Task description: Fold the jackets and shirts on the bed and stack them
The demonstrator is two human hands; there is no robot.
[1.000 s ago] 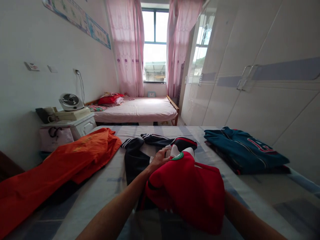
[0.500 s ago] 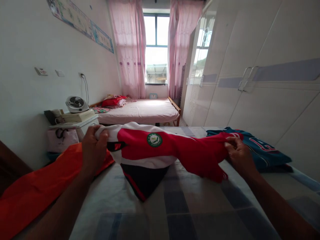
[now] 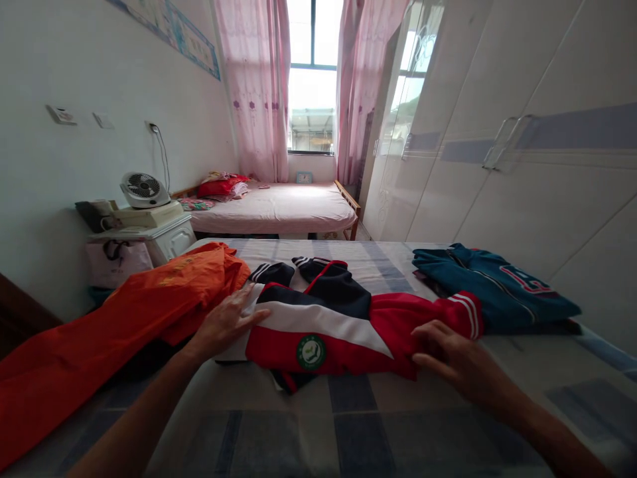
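Blue-and-white sheet (image 3: 398,425) nearest. Right hand (image 3: 452,355) at the right part of the top (image 3: 343,328): fingers bent, thumb apart from them, no grip visible; contact with cloth, cannot tell. Left hand (image 3: 229,323) on the top's white left end, fingers extended and loose, nothing clenched. Top lies spread sideways on the sheet between both hands, red, white and navy, round green badge (image 3: 311,352) on the near side, white-striped red cuff (image 3: 466,313) at right. Navy sleeves (image 3: 328,282) stick out on the far side. Orange garment (image 3: 164,299) left, just beside; folded teal jacket (image 3: 490,282) right, by the red cuff. Farther: nightstand (image 3: 172,242) with fan (image 3: 144,189), pink bed (image 3: 288,209), curtains (image 3: 259,93), window (image 3: 311,93).
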